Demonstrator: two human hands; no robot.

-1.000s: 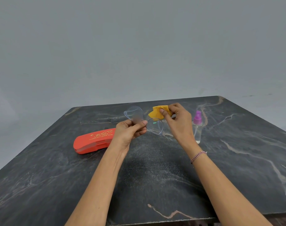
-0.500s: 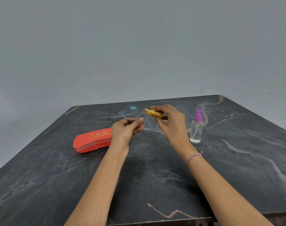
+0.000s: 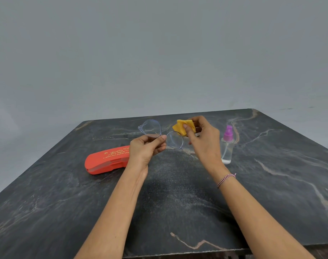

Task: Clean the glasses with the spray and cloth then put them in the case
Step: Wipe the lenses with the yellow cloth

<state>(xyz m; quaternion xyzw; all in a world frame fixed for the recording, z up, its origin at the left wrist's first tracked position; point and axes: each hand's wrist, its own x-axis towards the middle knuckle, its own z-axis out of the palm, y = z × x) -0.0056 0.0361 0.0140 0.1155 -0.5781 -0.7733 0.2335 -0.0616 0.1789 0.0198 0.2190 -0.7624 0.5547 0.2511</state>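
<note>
Left hand (image 3: 146, 149) pinches the glasses (image 3: 152, 128) by the rim near the bridge, up off the desk (image 3: 178, 202). Right hand (image 3: 204, 141) pinches the yellow cloth (image 3: 183, 126) at the free lens's top edge. I'd keep fingers off the glass and wipe both faces in light circles. Spray bottle (image 3: 227, 144) stands right of the right hand, closed orange case (image 3: 107, 159) left of the left. Half a second ago the cloth was squeezed thin, now it's opened out
</note>
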